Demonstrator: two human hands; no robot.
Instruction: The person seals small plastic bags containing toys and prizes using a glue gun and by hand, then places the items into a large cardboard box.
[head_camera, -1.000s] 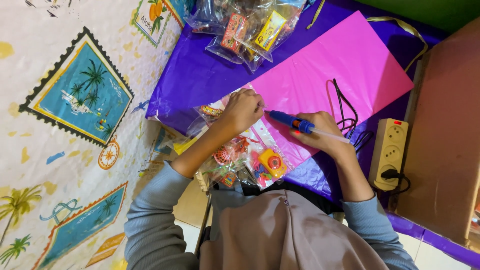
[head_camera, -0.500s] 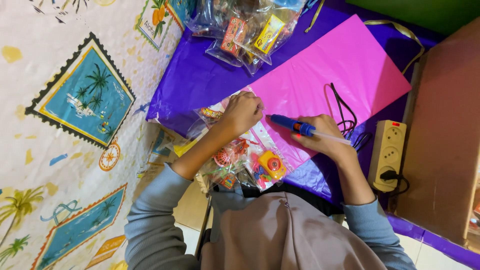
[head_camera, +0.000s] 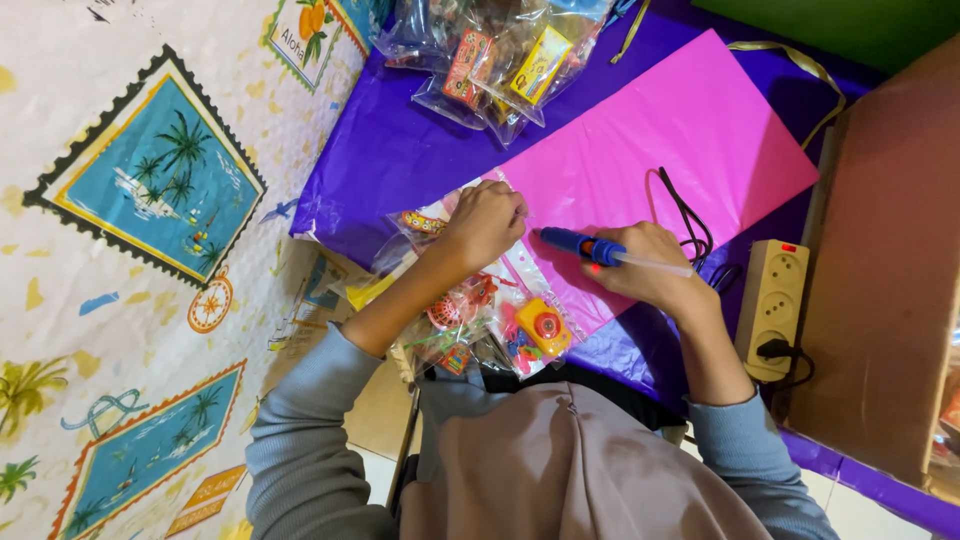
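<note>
Right hand: The right hand is clamped around a blue pen-shaped heat tool, grip closed on the barrel, its tip pointing left toward the other hand.

Left hand: The left hand is curled shut, pinching and pressing down the far edge of a clear plastic bag; the fingertips sit just beside the tool's tip.

The bag: It lies at the near edge of the table, partly over a pink sheet, stuffed with small bright toys, among them an orange toy camera near the person's chest.

The cord: A thin black cord loops across the pink sheet to the right of the tool hand, toward a cream power strip with one plug in it, at the right.

The table: A purple cover drapes the table; the pink sheet lies on top of it.

Far side: A heap of further clear filled bags rests at the far edge, well apart from both hands; whether these are closed cannot be told.

Progress: Judging by the layout, the bag in hand is filled and its open edge is being worked on; the seam looks unfinished, with the tool tip at the edge.

Surroundings: A wooden panel stands at the right, a patterned cloth with palm prints at the left.
</note>
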